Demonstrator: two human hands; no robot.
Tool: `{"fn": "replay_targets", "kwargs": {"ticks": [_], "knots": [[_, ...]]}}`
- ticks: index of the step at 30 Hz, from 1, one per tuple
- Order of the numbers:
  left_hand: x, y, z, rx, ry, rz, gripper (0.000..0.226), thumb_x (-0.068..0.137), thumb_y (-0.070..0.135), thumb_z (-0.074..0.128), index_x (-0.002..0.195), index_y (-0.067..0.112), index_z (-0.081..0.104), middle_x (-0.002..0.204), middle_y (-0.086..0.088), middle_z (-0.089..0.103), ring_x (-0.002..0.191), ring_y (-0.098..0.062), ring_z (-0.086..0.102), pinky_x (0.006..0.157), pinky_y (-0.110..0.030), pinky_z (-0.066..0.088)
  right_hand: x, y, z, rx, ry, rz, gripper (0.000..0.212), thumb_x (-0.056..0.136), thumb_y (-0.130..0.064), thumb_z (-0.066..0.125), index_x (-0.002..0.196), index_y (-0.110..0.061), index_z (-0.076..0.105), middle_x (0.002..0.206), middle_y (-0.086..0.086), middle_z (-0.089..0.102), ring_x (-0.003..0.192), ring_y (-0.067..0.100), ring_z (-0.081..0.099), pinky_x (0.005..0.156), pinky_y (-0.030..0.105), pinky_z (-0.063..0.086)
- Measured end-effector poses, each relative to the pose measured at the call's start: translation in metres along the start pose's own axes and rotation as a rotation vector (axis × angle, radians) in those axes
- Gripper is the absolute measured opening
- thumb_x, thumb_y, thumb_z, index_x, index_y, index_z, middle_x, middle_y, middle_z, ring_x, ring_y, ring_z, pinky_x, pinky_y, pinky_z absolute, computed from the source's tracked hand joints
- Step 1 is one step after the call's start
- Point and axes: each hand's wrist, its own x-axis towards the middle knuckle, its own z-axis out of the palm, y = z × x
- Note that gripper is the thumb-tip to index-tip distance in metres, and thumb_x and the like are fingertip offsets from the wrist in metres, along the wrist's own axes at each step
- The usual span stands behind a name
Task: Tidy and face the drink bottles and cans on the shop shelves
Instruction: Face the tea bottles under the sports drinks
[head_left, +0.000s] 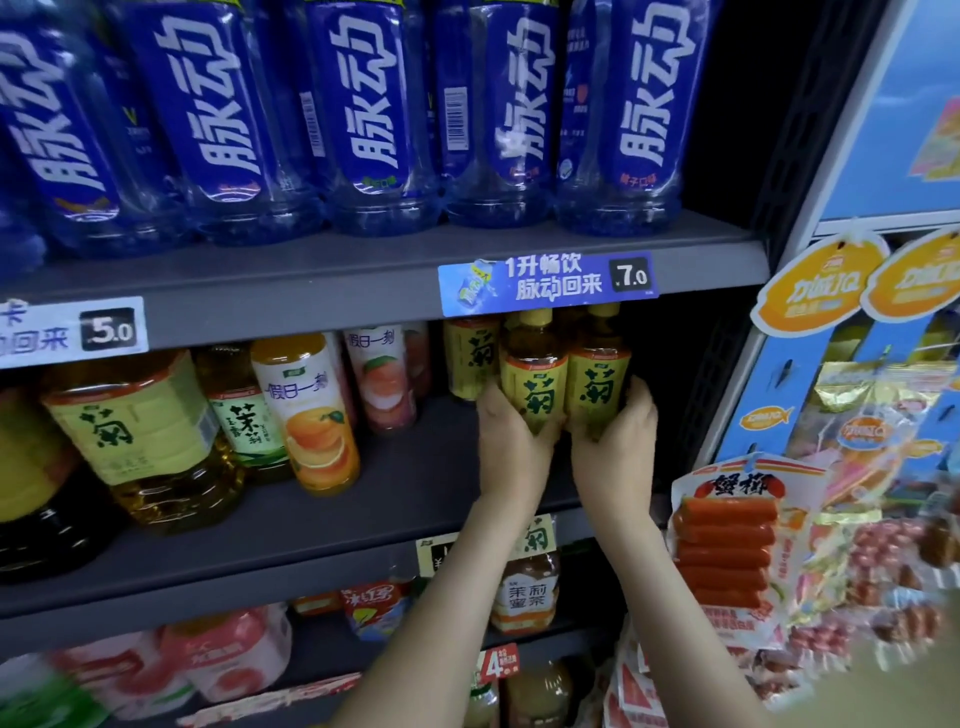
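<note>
Left tea bottle (532, 387) and right tea bottle (597, 382) are sitting upright, touching, labels outward, just above both palms. Judgement: full, stiff plastic, moderately heavy, label film likely slick; a low grip on the body is looking safest. Left hand (511, 439) and right hand (615, 444) are each curling round 1 bottle's base, forearms reaching upward.

Top shelf blue bottles (363, 104) all say 脉动 in big white letters. The blue price tag (548, 285) under them reads 1升畅饮 脉动回来, 7.0, and the white price tag (72, 332) further left shows 5.0. The yellow-label tea bottles (535, 395) have 菊, the orange juice bottle (306, 410) 假日一刻, a lower tea bottle (524, 597) 茉莉蜜茶, the crab stick pack (737, 499) 蟹柳. The red tag (498, 664) down low says 4.
</note>
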Motion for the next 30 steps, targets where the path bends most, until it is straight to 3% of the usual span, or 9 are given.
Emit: {"fn": "replay_targets", "kwargs": {"ticks": [2,4,8,13,17,22,27,30], "knots": [[-0.01,-0.004,-0.018,0.0,-0.028,0.01,0.073,0.079,0.018,0.073,0.14,0.008,0.033,0.135,-0.006,0.043,0.124,-0.016,0.043,0.095,-0.018,0.036,-0.022,-0.013,0.002,0.019,0.013,-0.068,0.062,0.082,-0.001,0.064,0.137,0.002,0.034,0.127,0.019,0.046,0.122,0.032,0.041,0.093,0.022,0.033],[-0.024,-0.014,-0.046,0.065,0.035,0.042,0.069,0.082,0.017,0.069,0.141,0.009,0.034,0.136,-0.001,0.041,0.127,-0.011,0.038,0.1,-0.014,0.029,-0.047,-0.026,0.011,0.08,-0.048,-0.084,0.057,0.084,-0.002,0.063,0.134,0.001,0.037,0.123,0.013,0.048,0.118,0.026,0.046,0.096,0.028,0.039],[-0.05,-0.036,-0.118,0.185,0.215,0.052,0.051,0.087,0.015,0.063,0.134,0.008,0.044,0.128,-0.006,0.053,0.118,-0.016,0.051,0.093,-0.012,0.032,-0.086,-0.053,0.049,0.225,-0.287,-0.046,0.051,0.086,-0.011,0.066,0.131,-0.008,0.043,0.114,0.002,0.052,0.109,0.016,0.054,0.092,0.029,0.045],[-0.053,-0.063,-0.192,0.239,0.316,-0.008,0.044,0.086,0.009,0.062,0.127,0.008,0.049,0.119,-0.004,0.056,0.107,-0.014,0.055,0.082,-0.008,0.032,-0.106,-0.103,0.108,0.313,-0.457,-0.013,0.066,0.077,-0.027,0.076,0.132,-0.01,0.044,0.126,0.006,0.055,0.117,0.017,0.053,0.097,0.03,0.044],[-0.055,-0.081,-0.221,0.248,0.295,-0.048,0.044,0.087,0.009,0.061,0.129,0.007,0.048,0.121,-0.006,0.055,0.105,-0.013,0.055,0.084,-0.011,0.035,-0.104,-0.127,0.14,0.284,-0.444,0.05,0.075,0.074,-0.03,0.077,0.134,-0.008,0.038,0.128,0.012,0.051,0.119,0.026,0.049,0.099,0.042,0.044],[-0.057,-0.083,-0.231,0.209,0.295,-0.026,0.041,0.088,0.008,0.06,0.127,0.007,0.05,0.12,-0.006,0.056,0.105,-0.013,0.056,0.088,-0.021,0.042,-0.107,-0.134,0.145,0.131,-0.383,0.004,0.068,0.076,-0.036,0.076,0.127,-0.006,0.042,0.123,0.014,0.054,0.112,0.029,0.053,0.089,0.036,0.047],[-0.05,-0.078,-0.225,0.151,0.29,0.033,0.039,0.087,0.006,0.061,0.125,0.006,0.051,0.118,-0.007,0.058,0.103,-0.015,0.058,0.089,-0.029,0.049,-0.114,-0.131,0.133,0.129,-0.33,-0.002,0.064,0.074,-0.036,0.077,0.124,-0.008,0.048,0.117,0.009,0.057,0.106,0.024,0.056,0.081,0.028,0.045],[-0.048,-0.078,-0.217,0.142,0.29,0.056,0.038,0.086,0.006,0.062,0.123,0.005,0.053,0.116,-0.008,0.059,0.102,-0.015,0.059,0.087,-0.026,0.049,-0.112,-0.122,0.122,0.141,-0.29,0.013,0.061,0.072,-0.036,0.078,0.121,-0.01,0.051,0.114,0.007,0.058,0.102,0.02,0.056,0.078,0.025,0.044]]}}
